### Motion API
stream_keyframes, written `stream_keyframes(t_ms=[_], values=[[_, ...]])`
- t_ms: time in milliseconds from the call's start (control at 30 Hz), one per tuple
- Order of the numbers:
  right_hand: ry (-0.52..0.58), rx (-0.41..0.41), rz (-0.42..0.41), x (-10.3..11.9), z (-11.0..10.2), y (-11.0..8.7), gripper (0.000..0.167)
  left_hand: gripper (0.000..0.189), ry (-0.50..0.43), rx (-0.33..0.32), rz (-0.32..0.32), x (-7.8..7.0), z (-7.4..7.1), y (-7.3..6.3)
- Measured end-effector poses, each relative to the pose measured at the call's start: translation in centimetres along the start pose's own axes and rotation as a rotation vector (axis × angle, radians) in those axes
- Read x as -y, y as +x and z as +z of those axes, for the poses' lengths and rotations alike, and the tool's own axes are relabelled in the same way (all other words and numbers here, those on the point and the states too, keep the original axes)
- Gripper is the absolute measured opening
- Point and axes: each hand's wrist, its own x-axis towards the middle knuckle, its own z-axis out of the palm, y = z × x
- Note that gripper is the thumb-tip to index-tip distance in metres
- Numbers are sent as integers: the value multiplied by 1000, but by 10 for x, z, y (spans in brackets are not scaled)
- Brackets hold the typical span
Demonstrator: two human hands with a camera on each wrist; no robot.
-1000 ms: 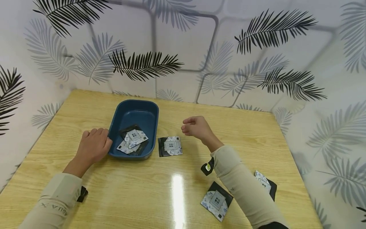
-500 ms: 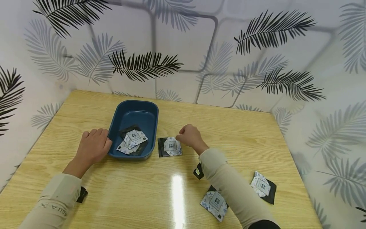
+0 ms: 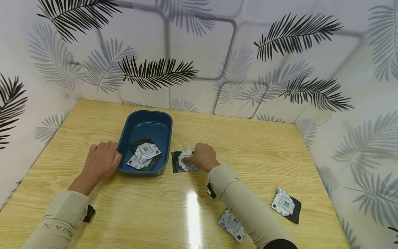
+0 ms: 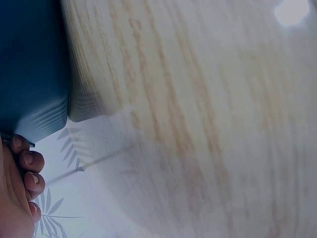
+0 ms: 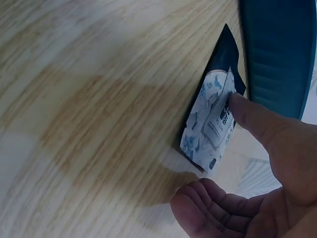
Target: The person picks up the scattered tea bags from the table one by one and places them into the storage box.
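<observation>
From the head: has just lowered the right hand onto a packet at the blue box's four o'clock, likely bringing it within grasp. Notice packets piled inside toward six o'clock, two others outside toward four.

From the left wrist: grips the box with a curled left hand.

From the right wrist: touches the packet with the thumb, fingers apart, not pinching.

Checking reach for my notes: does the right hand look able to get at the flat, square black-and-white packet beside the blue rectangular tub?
Likely yes: the right hand has its thumb over the packet, and the blue tub leaves it uncovered.
</observation>
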Motion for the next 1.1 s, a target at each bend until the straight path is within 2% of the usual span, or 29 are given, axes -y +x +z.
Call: stream_keyframes(t_ms=[400, 700, 967, 1100], values=[[88, 29, 9, 4, -1, 5, 59, 22, -2, -9, 10, 0, 1, 0], [108, 22, -26, 5, 1, 8, 41, 22, 2, -9, 9, 2, 2, -1], [218, -1, -3, 4, 1, 12, 54, 22, -6, -26, 12, 1, 2, -1], [265, 9, -32, -2, -1, 17, 36, 22, -4, -45, 18, 1, 2, -1]])
